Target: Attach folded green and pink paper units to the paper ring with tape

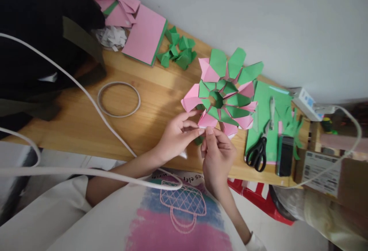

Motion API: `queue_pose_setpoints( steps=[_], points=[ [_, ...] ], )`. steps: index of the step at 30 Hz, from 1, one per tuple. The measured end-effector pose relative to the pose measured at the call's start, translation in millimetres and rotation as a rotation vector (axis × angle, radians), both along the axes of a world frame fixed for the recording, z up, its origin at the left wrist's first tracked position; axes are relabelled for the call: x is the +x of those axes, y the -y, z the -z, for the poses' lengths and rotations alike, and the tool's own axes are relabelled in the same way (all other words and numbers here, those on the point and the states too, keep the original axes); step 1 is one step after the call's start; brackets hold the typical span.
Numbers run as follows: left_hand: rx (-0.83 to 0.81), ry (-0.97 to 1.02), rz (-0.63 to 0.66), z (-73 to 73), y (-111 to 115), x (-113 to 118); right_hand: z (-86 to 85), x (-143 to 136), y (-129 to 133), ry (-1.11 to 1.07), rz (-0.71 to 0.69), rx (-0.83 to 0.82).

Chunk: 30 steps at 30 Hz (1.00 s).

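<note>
- White cloth with a pink and blue print makes up the shirt (pixel 178 220) nearest the camera; a white cable (pixel 94 172) loops across it and runs over the tabletop's near edge.
- The left hand (pixel 175 136) comes in from the left, its thumb and fingers closed on the near pink flap of the paper model.
- The right hand (pixel 218 157) is just beside it, thumb and fingertips pinched together on the lower edge of that same flap.
- The paper model (pixel 217 113), a ring of folded pink and green pieces with an open centre, is held above the wooden tabletop (pixel 155 128), right of its middle.
- A red basket (pixel 258 199) shows below the tabletop's near edge, to the right.
- Black-handled scissors (pixel 260 151) lie partly on green sheets (pixel 258 109), right of the model, with a dark rectangular case (pixel 285 155) beside them.
- At the far right, a cardboard box (pixel 324 172) with a white label stands next to the tabletop.
- A coiled white ring (pixel 119 83) lies flat, left of the model; dark fabric (pixel 43 44) covers the tabletop's left end.
- A small pale cutter (pixel 272 109) rests on the green sheets, past the scissors.
- Farther back are folded green pieces (pixel 184 53), a pink sheet (pixel 146 34) over green ones, and white scraps (pixel 111 36).
- A grey wall (pixel 244 17) rises behind.
</note>
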<state>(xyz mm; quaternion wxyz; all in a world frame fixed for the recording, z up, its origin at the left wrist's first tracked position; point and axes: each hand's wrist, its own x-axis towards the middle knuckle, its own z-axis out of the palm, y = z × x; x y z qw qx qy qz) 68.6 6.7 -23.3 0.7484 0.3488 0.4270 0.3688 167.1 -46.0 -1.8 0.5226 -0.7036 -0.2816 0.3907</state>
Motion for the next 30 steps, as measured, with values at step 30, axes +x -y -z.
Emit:
queue_pose_setpoints(
  steps=[30],
  points=[
    [0.573,-0.029,0.278,-84.3,23.6,-85.1,-60.5,12.4,-2.3,0.974,-0.44,0.793]
  ],
)
